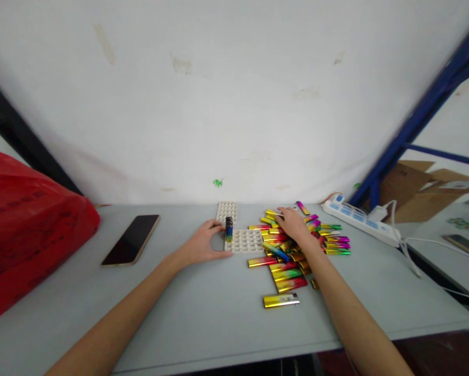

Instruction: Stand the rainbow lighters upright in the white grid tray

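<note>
My left hand (201,242) is at the left end of a white tray with rows of round holes (248,240). Its thumb lies at the near corner and its fingers at the far side, gripping the tray end. A short row of dark-topped lighters (229,230) stands upright in the tray's leftmost holes. My right hand (294,223) reaches over a heap of shiny multicoloured lighters (291,269). Thumb and fingertips close around a yellow lighter (272,213) at the heap's far left, partly hidden by the hand.
A second holed tray (227,211) lies behind, near the wall. One lighter (281,300) lies apart in front. A phone (131,240) and a red plastic bag (31,230) are to the left. On the right are a power strip (359,222) with cables and a cardboard box (414,190).
</note>
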`<move>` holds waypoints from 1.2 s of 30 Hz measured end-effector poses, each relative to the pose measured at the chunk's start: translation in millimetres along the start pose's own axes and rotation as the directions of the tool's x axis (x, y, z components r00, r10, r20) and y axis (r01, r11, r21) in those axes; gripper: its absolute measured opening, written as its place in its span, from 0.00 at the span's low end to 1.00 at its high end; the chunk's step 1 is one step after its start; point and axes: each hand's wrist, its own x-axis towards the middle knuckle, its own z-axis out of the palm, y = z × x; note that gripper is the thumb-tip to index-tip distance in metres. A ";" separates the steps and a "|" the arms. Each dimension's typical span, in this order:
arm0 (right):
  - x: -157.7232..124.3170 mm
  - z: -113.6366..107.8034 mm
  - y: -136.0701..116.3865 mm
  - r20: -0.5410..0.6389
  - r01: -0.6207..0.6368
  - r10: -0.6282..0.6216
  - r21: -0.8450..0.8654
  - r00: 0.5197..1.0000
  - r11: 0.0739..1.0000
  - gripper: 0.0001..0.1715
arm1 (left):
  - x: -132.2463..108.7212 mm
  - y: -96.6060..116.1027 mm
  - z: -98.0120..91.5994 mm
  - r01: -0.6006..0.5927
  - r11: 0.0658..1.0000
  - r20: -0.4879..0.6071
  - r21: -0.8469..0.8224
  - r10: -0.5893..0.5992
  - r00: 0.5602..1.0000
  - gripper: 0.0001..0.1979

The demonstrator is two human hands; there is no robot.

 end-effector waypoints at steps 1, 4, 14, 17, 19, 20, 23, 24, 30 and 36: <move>0.6 -0.4 0.2 0.002 -0.018 0.018 0.005 1.000 1.000 0.23 | 0.0 0.0 0.0 0.000 1.000 -0.002 0.002 0.000 1.000 0.34; 0.7 -2.9 0.1 0.032 -0.035 0.035 0.025 0.999 0.999 0.23 | 0.0 0.1 0.1 -0.007 1.000 -0.012 0.009 0.007 1.000 0.34; -5.5 -15.1 -4.6 -0.099 0.038 -0.030 0.082 0.995 0.996 0.18 | 0.2 -1.2 0.9 -0.019 1.000 -0.029 0.013 0.019 0.999 0.34; -4.9 -15.6 -9.8 -0.248 0.129 -0.052 0.307 0.967 0.943 0.20 | -0.1 -1.1 0.7 -0.013 1.000 -0.022 0.018 0.014 1.000 0.34; -5.0 -13.0 -17.6 -0.305 0.181 -0.013 0.531 0.952 0.828 0.21 | -0.2 -0.7 0.4 -0.012 1.000 -0.016 0.020 0.012 1.000 0.34; -5.5 -10.9 -22.9 -0.298 0.180 0.031 0.651 0.954 0.737 0.22 | -0.2 -0.6 0.4 -0.012 1.000 -0.015 0.020 0.012 1.000 0.34; -9.9 -5.3 -42.5 -0.155 0.092 0.136 0.917 0.978 0.387 0.27 | -0.2 -0.6 0.5 -0.013 1.000 -0.015 0.018 0.014 1.000 0.34; -12.3 -4.8 -49.5 -0.094 0.052 0.140 0.959 0.986 0.278 0.29 | -0.2 -0.6 0.6 -0.013 1.000 -0.015 0.017 0.013 1.000 0.34; -31.0 -20.1 -85.0 0.107 -0.114 -0.083 0.990 0.991 -0.081 0.31 | -0.1 0.1 0.9 -0.021 1.000 -0.027 -0.001 0.021 0.999 0.34; -42.2 -20.6 -102.1 0.115 -0.099 -0.149 0.989 0.982 0.109 0.30 | -0.1 -0.5 1.9 -0.028 1.000 -0.029 -0.005 0.028 0.999 0.33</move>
